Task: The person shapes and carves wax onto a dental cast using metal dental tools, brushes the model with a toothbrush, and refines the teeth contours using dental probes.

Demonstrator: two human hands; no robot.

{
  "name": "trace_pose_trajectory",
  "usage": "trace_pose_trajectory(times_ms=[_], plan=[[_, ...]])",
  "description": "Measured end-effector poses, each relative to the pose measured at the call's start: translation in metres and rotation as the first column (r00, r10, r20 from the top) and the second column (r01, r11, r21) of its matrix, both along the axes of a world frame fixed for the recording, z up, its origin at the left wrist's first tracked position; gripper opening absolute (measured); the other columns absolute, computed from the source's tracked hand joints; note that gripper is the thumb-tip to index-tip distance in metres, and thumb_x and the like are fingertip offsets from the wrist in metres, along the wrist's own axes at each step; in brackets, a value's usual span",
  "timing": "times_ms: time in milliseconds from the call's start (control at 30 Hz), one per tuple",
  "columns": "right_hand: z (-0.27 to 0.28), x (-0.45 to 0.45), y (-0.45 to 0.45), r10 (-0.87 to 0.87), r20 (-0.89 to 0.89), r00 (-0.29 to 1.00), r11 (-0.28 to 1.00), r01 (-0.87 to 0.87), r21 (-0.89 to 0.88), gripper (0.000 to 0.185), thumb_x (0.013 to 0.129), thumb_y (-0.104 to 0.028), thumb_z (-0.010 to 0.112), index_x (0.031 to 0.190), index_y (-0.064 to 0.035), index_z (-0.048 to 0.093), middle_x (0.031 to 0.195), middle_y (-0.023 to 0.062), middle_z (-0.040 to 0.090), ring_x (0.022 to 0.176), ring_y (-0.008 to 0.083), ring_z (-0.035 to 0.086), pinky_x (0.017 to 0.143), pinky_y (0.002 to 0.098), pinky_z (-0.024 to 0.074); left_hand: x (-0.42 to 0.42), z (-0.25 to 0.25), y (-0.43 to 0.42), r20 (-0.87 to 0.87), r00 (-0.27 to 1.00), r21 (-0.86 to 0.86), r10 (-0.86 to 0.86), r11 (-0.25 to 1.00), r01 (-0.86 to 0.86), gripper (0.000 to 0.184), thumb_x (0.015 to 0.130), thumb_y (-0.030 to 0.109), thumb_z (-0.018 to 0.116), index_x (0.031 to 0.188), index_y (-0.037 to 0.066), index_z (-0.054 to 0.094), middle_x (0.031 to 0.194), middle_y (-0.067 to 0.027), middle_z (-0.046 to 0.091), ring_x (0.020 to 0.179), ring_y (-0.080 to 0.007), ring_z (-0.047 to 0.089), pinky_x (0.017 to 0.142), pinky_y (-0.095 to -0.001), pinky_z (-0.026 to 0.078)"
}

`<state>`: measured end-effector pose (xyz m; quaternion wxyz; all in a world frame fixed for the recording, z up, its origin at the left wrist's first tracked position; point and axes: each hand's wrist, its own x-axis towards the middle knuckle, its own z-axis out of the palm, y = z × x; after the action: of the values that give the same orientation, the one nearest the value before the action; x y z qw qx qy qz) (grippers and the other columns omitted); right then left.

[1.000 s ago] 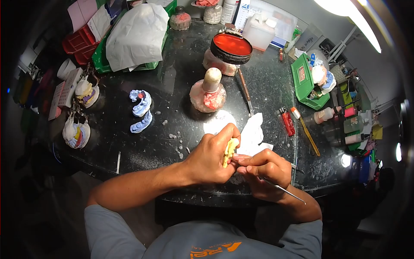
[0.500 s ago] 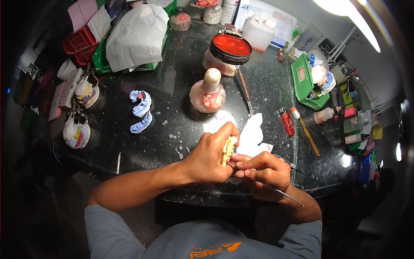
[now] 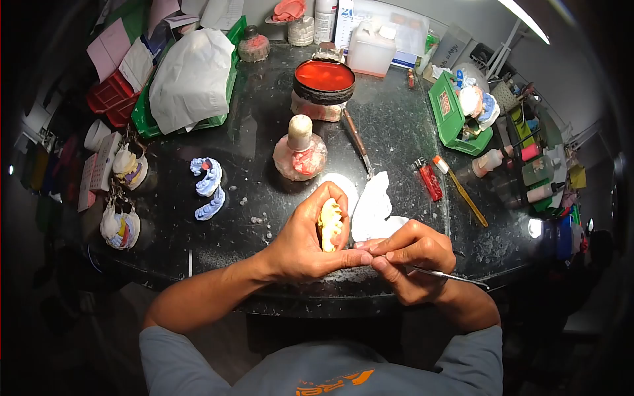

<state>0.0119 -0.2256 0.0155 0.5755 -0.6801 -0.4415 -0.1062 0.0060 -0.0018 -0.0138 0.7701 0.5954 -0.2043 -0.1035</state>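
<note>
On shirt (image 3: 277, 376), orange lettering (image 3: 362, 378) (cropped); right fingers (image 3: 426, 251) hold tool (image 3: 464, 279)

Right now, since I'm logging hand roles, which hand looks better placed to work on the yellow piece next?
Probably the right hand: it holds the slim metal tool close to the left hand, which is taken up with gripping the yellow piece.

We have the moulded piece (image 3: 330, 226) over the tabletop (image 3: 254, 132) near its front edge, the pan (image 3: 324, 78) behind, the brush (image 3: 467, 198) rightward.
</note>
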Motion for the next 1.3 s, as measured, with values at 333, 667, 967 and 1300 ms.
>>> trace_pose_trajectory(times_ms=[333, 667, 967, 1300], plan=[[-0.007, -0.003, -0.001, 0.029, -0.281, 0.959, 0.976, 0.032, 0.214, 0.018, 0.092, 0.012, 0.074, 0.1, 0.003, 0.061, 0.097, 0.0206, 0.073, 0.088, 0.023, 0.078, 0.075, 0.0311, 0.0643, 0.001, -0.001, 0.001, 0.026, 0.997, -0.038, -0.07, 0.997, 0.071, 0.065, 0.081, -0.001, 0.09, 0.12, 0.011, 0.039, 0.082, 0.0016, 0.054, 0.076, -0.0048, 0.052, 0.068, -0.0223, 0.041], [-0.011, 0.006, -0.002, -0.052, -0.253, 0.966, 0.984, 0.092, 0.151, 0.015, 0.094, 0.009, 0.075, 0.1, 0.0039, 0.062, 0.102, 0.0204, 0.074, 0.09, 0.0189, 0.077, 0.076, 0.0282, 0.0649, -0.004, -0.005, 0.006, -0.224, 0.962, -0.139, -0.159, 0.982, 0.13, 0.06, 0.09, -0.007, 0.073, 0.136, 0.007, 0.036, 0.112, -0.0069, 0.059, 0.107, -0.0145, 0.062, 0.104, -0.0334, 0.05], [-0.009, 0.009, -0.004, -0.184, -0.012, 0.983, 0.982, 0.184, 0.051, 0.022, 0.09, 0.005, 0.081, 0.101, 0.0, 0.063, 0.097, 0.0188, 0.075, 0.086, 0.0239, 0.077, 0.071, 0.0319, 0.0617, -0.005, 0.007, 0.001, -0.051, 0.998, 0.002, 0.032, 1.0, -0.031, 0.047, 0.09, -0.002, 0.082, 0.133, -0.003, 0.063, 0.114, -0.0114, 0.076, 0.109, -0.0134, 0.071, 0.097, -0.0293, 0.057], [-0.003, 0.009, -0.006, -0.197, 0.067, 0.978, 0.98, 0.199, -0.02, 0.026, 0.087, 0.003, 0.085, 0.101, -0.0016, 0.064, 0.098, 0.0173, 0.075, 0.089, 0.0259, 0.078, 0.072, 0.033, 0.063, -0.011, 0.012, -0.003, 0.036, 0.986, 0.222, 0.163, 0.961, -0.167, 0.065, 0.085, -0.003, 0.085, 0.146, -0.006, 0.06, 0.117, -0.0168, 0.079, 0.108, -0.0149, 0.073, 0.098, -0.0292, 0.058]])
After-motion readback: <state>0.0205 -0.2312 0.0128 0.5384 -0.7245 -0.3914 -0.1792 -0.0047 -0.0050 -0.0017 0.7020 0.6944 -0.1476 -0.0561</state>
